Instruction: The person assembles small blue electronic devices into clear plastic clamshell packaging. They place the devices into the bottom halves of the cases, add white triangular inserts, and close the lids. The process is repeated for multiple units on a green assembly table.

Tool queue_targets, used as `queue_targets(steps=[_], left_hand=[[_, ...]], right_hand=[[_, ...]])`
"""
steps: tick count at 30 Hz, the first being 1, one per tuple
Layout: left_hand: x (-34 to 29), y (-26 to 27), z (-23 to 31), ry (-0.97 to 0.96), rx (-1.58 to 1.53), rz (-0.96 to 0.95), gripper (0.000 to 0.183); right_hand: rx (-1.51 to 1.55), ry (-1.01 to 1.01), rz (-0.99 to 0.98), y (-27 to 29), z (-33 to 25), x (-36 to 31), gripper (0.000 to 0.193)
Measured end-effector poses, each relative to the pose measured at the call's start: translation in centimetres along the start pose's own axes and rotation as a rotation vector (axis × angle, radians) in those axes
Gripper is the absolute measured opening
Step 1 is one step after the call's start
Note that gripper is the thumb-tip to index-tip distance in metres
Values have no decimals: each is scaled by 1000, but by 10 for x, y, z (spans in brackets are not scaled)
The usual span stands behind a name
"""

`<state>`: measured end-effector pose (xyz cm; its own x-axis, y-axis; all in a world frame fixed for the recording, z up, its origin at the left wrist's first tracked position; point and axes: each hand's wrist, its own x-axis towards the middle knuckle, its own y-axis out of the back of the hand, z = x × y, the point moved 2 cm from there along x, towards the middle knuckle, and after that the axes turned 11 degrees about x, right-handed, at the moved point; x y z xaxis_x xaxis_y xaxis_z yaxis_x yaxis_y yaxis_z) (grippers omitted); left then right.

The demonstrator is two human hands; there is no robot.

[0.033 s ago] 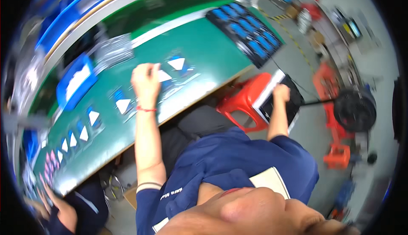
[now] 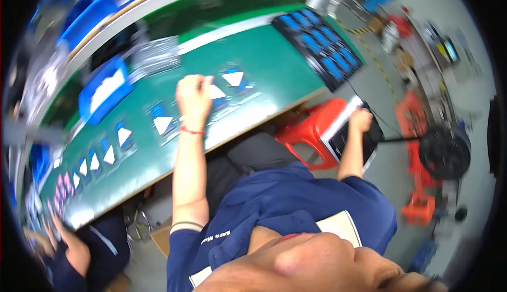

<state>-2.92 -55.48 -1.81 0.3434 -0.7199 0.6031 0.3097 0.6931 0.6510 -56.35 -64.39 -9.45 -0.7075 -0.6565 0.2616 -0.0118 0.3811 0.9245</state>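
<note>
My left hand, a red band at its wrist, hovers over or rests on the green table; blur hides which. Its fingers are curled in, and what they hold, if anything, is hidden. Right beside the fingertips is a white triangular piece on a clear bag. Another white triangle with a blue item lies just beyond it. To the left of my wrist is a further white triangle on a clear bag. My right hand is closed at the black-and-white panel by the red stool; its grip is unclear.
Several bagged pieces with white triangles run along the table to pink items. A blue bin and stacked clear bags stand behind. A black tray holds blue pieces. A co-worker's hand is at lower left.
The whole view has shifted slightly, so the table and stool sit further right in the picture. Both hands keep the same pose beside the same things.
</note>
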Motion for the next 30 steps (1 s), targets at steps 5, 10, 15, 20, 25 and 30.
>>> queue_targets(steps=[5, 10, 15, 20, 25, 30], left_hand=[[-3, 6, -4, -1, 165, 151, 17], [-9, 5, -6, 235, 472, 22, 47], [-11, 17, -7, 499, 439, -352, 66], [-11, 23, -7, 539, 466, -476, 65], [-9, 25, -13, 578, 471, -413, 64], [-9, 22, -11, 469, 426, -263, 61]], right_hand=[[824, 957, 353, 67, -144, -51, 44], [854, 1899, -420, 90, -260, -198, 91], [437, 2201, -741, 79, -295, -249, 92], [402, 2250, -768, 73, -303, -266, 90], [436, 2257, -786, 77, -311, -277, 89], [478, 2262, -828, 75, -309, -274, 88]])
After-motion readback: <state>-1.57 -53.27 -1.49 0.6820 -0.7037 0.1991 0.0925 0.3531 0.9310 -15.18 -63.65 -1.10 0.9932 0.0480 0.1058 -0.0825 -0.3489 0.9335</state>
